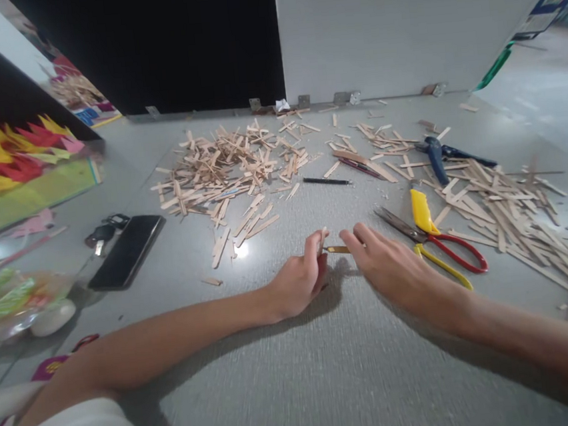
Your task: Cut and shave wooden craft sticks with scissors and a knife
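Near the middle of the floor, my left hand (298,278) is closed in a pinch on a short pale wooden stick (323,237), its tip showing above the fingers. My right hand (389,260) is closed on a slim yellow-brown tool (338,250). The dark end of that tool points left and meets the stick at my left fingertips; its other end is hidden by my right fingers. Just right of my right hand lie red-handled scissors (456,253) and a yellow-handled tool (420,210).
Cut wooden sticks (228,158) lie heaped ahead, with longer sticks (505,212) at right. Blue-handled pliers (437,158) rest beside them. A black pen (327,181) lies ahead. A phone (127,253) and keys (103,236) are at left. A black and white panel (371,30) stands behind.
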`<state>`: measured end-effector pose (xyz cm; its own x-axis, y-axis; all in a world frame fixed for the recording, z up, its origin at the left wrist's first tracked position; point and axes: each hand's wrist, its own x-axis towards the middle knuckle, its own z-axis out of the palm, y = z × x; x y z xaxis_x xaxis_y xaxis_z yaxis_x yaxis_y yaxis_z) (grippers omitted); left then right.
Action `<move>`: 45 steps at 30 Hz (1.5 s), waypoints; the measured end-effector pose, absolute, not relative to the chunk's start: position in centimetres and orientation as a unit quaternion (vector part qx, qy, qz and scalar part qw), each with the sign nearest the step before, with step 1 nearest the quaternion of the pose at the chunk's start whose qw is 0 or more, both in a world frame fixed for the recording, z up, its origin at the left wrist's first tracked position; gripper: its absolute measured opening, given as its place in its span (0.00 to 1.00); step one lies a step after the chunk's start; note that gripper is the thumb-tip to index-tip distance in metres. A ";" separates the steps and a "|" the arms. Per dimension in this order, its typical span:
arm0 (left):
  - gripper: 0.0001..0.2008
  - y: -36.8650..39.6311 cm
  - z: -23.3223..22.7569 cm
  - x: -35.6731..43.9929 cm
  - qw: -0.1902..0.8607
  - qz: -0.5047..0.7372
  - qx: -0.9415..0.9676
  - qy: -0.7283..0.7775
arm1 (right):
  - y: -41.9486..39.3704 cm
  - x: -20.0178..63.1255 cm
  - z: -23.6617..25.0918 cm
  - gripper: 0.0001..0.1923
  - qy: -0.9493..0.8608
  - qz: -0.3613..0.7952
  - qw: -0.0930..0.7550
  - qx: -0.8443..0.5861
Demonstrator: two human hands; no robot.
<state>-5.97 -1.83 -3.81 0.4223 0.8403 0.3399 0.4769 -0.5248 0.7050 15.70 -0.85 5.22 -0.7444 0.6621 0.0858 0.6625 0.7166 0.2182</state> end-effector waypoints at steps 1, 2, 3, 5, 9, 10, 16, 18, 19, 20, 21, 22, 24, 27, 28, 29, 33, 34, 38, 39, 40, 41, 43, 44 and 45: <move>0.23 -1.8 -3.8 -6.0 0.271 0.346 0.798 0.412 | -0.8 16.1 5.2 0.21 -0.931 -0.122 0.008 -0.345; 0.23 -1.9 -3.8 -6.0 0.280 0.344 0.795 0.415 | -0.8 16.4 5.1 0.20 -0.933 -0.136 0.017 -0.333; 0.22 -1.9 -3.7 -6.0 0.288 0.342 0.791 0.418 | -0.8 16.7 5.0 0.19 -0.932 -0.157 0.027 -0.324; 0.22 -1.9 -3.5 -5.9 0.301 0.339 0.784 0.425 | -1.1 17.2 4.7 0.22 -0.923 -0.208 0.048 -0.319; 0.23 -1.9 -2.9 -5.8 0.324 0.334 0.765 0.445 | -2.2 17.4 4.1 0.30 -0.908 -0.238 0.037 -0.342; 0.22 -1.9 -2.7 -5.8 0.330 0.335 0.759 0.451 | -2.4 17.4 4.0 0.31 -0.909 -0.232 0.032 -0.345; 0.22 -1.7 -2.0 -5.5 0.363 0.330 0.729 0.477 | -2.5 17.9 4.2 0.26 -0.920 -0.271 0.058 -0.276; 0.22 -1.7 -1.9 -5.5 0.371 0.331 0.726 0.476 | -2.5 18.2 4.7 0.26 -0.914 -0.302 0.059 -0.263; 0.22 -1.6 -1.9 -5.5 0.377 0.330 0.724 0.475 | -2.5 18.3 5.0 0.26 -0.911 -0.315 0.061 -0.258; 0.22 -1.6 -1.9 -5.5 0.383 0.328 0.722 0.474 | -2.5 18.4 5.3 0.26 -0.909 -0.326 0.062 -0.253; 0.22 -1.6 -1.9 -5.6 0.387 0.327 0.721 0.473 | -2.5 18.5 5.5 0.25 -0.907 -0.336 0.063 -0.247; 0.22 -1.5 -1.9 -5.6 0.388 0.327 0.720 0.473 | -2.5 18.5 5.7 0.24 -0.905 -0.344 0.064 -0.241; 0.22 -1.5 -1.9 -5.6 0.385 0.332 0.721 0.471 | -2.6 18.5 5.9 0.23 -0.904 -0.351 0.055 -0.236; 0.21 -1.5 -1.9 -5.6 0.373 0.332 0.727 0.470 | -2.8 18.2 5.9 0.18 -0.900 -0.347 0.035 -0.260; 0.21 -1.5 -1.9 -5.6 0.369 0.330 0.730 0.472 | -2.8 18.0 5.9 0.17 -0.899 -0.340 0.029 -0.273; 0.21 -1.5 -1.8 -5.6 0.366 0.327 0.732 0.473 | -2.9 17.7 5.9 0.16 -0.899 -0.330 0.026 -0.288; 0.20 -1.6 -1.8 -5.6 0.370 0.316 0.732 0.477 | -3.1 16.5 5.7 0.18 -0.892 -0.304 0.010 -0.334; 0.20 -1.6 -1.8 -5.6 0.369 0.314 0.732 0.478 | -3.0 16.2 5.6 0.20 -0.890 -0.307 0.006 -0.338; 0.20 -1.6 -2.1 -5.6 0.349 0.305 0.745 0.479 | -2.4 15.5 5.4 0.14 -0.881 -0.312 -0.002 -0.356; 0.20 -1.6 -2.2 -5.6 0.348 0.303 0.750 0.474 | -2.1 15.4 5.4 0.14 -0.881 -0.310 -0.002 -0.357; 0.20 -1.5 -2.3 -5.7 0.350 0.301 0.754 0.467 | -1.9 15.3 5.4 0.15 -0.885 -0.307 0.000 -0.350; 0.21 -1.4 -2.4 -5.7 0.351 0.304 0.758 0.458 | -1.6 15.2 5.4 0.15 -0.890 -0.304 0.002 -0.339; 0.21 -1.2 -2.5 -5.7 0.349 0.316 0.765 0.440 | -1.3 15.1 5.3 0.16 -0.901 -0.298 0.001 -0.316; 0.21 -1.1 -2.5 -5.7 0.344 0.324 0.767 0.433 | -1.2 15.0 5.2 0.17 -0.904 -0.295 -0.002 -0.308; 0.21 -1.1 -2.6 -5.7 0.339 0.329 0.770 0.428 | -1.2 14.8 5.1 0.18 -0.905 -0.295 -0.003 -0.306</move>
